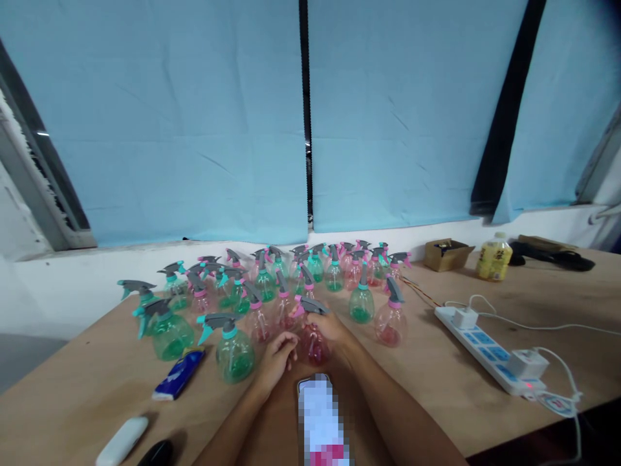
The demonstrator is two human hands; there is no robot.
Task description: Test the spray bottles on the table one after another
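- my right hand (pixel 334 329) is wrapped around the pink spray bottle (pixel 313 340), standing upright on the wooden table (pixel 436 369) at the front of the cluster.
- my left hand (pixel 275 357), fingers curled, touches that bottle's left side.
- a green spray bottle (pixel 233 349) stands just to the left.
- a phone (pixel 323 417) lies between my forearms.
- a power strip (pixel 485 349) lies well to the right.
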